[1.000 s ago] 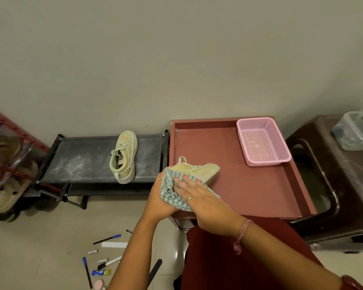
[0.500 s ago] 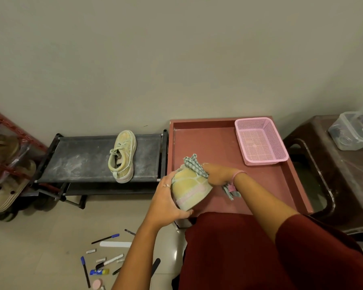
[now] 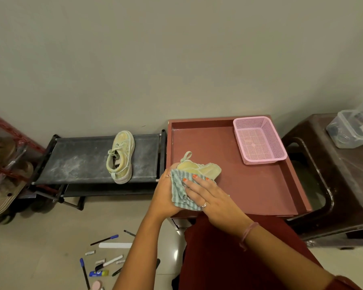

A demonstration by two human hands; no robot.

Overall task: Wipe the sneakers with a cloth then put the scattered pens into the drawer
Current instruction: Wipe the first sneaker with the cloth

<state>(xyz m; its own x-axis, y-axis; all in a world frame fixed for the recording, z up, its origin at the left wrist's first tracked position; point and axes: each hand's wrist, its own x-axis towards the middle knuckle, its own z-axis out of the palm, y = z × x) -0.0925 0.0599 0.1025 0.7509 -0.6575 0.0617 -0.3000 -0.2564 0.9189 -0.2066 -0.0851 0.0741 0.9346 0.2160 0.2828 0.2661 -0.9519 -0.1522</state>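
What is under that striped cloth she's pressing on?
A yellow sneaker pokes out beyond the striped cloth, over the red tray. Its near end is covered by the cloth and both hands, right hand and left hand.

A pink basket [image 3: 259,141] sits in the far right corner of a red tray [image 3: 260,189]; a clear plastic box [image 3: 352,130] rests on a brown stool [image 3: 344,176].

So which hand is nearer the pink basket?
Right. The right hand presses the cloth on the sneaker, below-left of the pink basket; the left hand sits farther left.
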